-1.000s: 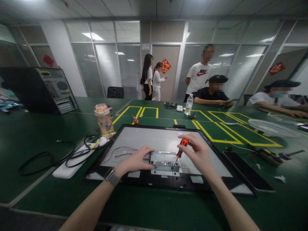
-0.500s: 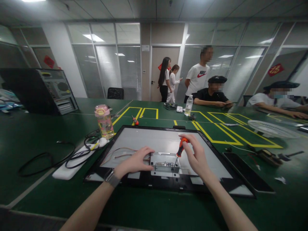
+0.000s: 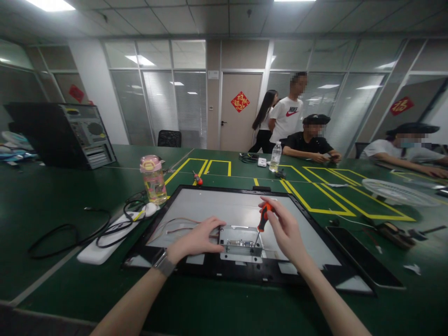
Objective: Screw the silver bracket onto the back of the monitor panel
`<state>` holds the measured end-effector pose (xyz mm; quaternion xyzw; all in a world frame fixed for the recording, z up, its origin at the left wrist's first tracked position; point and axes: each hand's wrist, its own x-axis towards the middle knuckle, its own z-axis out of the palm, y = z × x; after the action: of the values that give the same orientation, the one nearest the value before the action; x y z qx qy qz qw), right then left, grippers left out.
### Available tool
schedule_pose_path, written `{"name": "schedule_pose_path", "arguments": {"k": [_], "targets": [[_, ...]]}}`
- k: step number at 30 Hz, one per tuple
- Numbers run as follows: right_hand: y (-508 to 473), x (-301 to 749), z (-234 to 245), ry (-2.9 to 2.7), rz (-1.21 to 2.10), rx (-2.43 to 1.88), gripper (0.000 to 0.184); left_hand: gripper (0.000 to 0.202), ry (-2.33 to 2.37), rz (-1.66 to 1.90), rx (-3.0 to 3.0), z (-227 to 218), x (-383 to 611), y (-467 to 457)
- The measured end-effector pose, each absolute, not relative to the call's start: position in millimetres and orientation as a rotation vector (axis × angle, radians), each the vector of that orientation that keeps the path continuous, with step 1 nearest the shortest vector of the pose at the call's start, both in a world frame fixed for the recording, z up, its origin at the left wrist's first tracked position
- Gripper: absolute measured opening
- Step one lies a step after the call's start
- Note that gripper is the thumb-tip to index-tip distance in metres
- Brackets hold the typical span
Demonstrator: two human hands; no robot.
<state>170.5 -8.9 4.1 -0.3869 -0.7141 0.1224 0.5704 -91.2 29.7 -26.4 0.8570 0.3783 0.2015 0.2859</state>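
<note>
A flat display panel [image 3: 238, 200] with a black frame lies on the green table, its pale back facing up. On its near middle sits a silver metal bracket [image 3: 241, 235] with a small circuit part inside. My left hand [image 3: 198, 239] grips the bracket's left edge between thumb and fingers; thin wires [image 3: 178, 221] run out beside it. My right hand [image 3: 285, 221] is closed around the handle of an orange-and-black screwdriver [image 3: 265, 217]. The screwdriver stands slightly tilted, its shaft reaching down into the bracket's right part; the exact tip contact is too small to see.
Left of the panel are a pink-lidded bottle [image 3: 153, 179], a white power strip [image 3: 101, 245] and black cables. At the right lie a black phone-like slab [image 3: 364, 256] and a tool [image 3: 395, 233]. A computer case [image 3: 63, 135] stands far left; several people are beyond the table.
Both hands stay at the bracket, the screwdriver nearly in the same place. The view has tipped up slightly. In the background, the long-haired person has moved right.
</note>
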Motion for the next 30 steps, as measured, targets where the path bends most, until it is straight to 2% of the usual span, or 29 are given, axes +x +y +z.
{"name": "schedule_pose_path", "arguments": {"k": [6, 11, 17, 21, 27, 30], "targets": [[-5.8, 170.3, 5.1, -1.645, 0.161, -0.962, 0.025, 0.064, 1.008, 0.549, 2.286, -27.7, -91.6, 30.2], [-5.5, 172.7, 5.5, -1.725, 0.223, -0.893, 0.032, 0.064, 1.006, 0.550, 2.293, -28.3, -90.9, 30.3], [-6.9, 173.3, 4.1, -1.655, 0.097, -0.941, 0.019, 0.066, 1.003, 0.568, 2.299, -31.1, -91.2, 31.7], [-9.5, 175.5, 5.7, -1.706, 0.183, -0.849, 0.026, 0.064, 0.995, 0.549, 2.304, -30.4, -91.8, 31.9], [-9.5, 173.1, 7.0, -1.662, 0.073, -0.947, 0.023, 0.064, 1.004, 0.568, 2.314, -31.5, -91.4, 32.3], [-9.7, 174.1, 6.6, -1.692, 0.132, -0.910, 0.023, 0.064, 1.004, 0.561, 2.309, -30.8, -91.8, 31.8]]}}
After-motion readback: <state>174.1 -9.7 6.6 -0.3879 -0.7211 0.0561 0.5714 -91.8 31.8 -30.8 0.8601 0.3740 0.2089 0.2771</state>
